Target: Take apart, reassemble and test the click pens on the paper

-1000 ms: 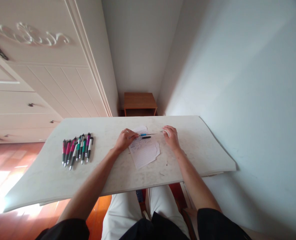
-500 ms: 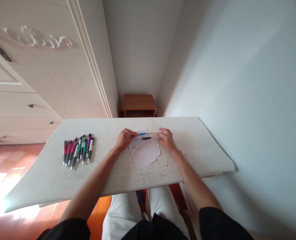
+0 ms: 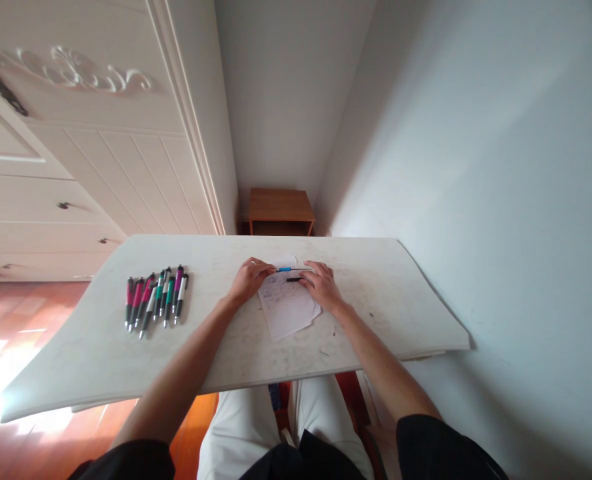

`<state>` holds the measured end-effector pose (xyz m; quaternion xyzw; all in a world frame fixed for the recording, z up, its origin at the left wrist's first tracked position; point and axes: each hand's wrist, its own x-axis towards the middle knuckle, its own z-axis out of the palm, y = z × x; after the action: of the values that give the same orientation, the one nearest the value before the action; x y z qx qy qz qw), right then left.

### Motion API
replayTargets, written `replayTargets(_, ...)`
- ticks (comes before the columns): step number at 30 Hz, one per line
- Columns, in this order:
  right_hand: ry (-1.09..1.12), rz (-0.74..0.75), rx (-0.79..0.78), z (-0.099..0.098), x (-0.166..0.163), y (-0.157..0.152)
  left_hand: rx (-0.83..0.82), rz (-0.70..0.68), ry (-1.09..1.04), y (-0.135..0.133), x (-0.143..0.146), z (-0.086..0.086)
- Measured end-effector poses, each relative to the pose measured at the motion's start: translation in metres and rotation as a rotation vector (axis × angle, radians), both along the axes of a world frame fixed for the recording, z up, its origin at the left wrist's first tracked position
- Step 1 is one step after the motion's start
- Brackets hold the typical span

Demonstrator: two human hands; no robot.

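My left hand (image 3: 249, 279) rests on the white table (image 3: 101, 333) with its fingers pinched on the end of a thin blue pen refill (image 3: 287, 269). My right hand (image 3: 320, 285) lies over the right side of a scribbled sheet of paper (image 3: 287, 308), its fingertips at the refill's other end and beside a small black pen part (image 3: 293, 279). What the right fingers grip, if anything, is too small to make out.
A row of several pens (image 3: 156, 299), pink, green and black with white, lies on the table's left part. A brown wooden side table (image 3: 280, 208) stands beyond the far edge. White cupboard doors (image 3: 76, 153) are at left, a plain wall at right.
My right hand has slid left from the bare table onto the paper, up to the refill and black part. My left hand has stayed in place, still pinching the refill.
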<state>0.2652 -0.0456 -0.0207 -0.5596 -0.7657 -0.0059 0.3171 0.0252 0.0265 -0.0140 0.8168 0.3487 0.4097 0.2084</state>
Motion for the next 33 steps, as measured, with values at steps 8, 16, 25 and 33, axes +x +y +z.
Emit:
replayTargets(8, 0.166, -0.015, 0.027, 0.004, 0.016, -0.003, -0.035, 0.017, -0.008, -0.001, -0.005, 0.001)
replayTargets(16, 0.439, -0.004, -0.041, 0.004, 0.034, -0.008, -0.094, 0.061, -0.003, -0.003, -0.006, 0.004)
replayTargets(25, 0.557, -0.053, 0.031, 0.017, 0.031, -0.011, -0.081, 0.066, 0.010, -0.002, -0.006, 0.003)
replayTargets(33, 0.509, -0.024, 0.049, 0.017, 0.034, -0.012, -0.046, 0.043, 0.017, -0.004, -0.004, 0.006)
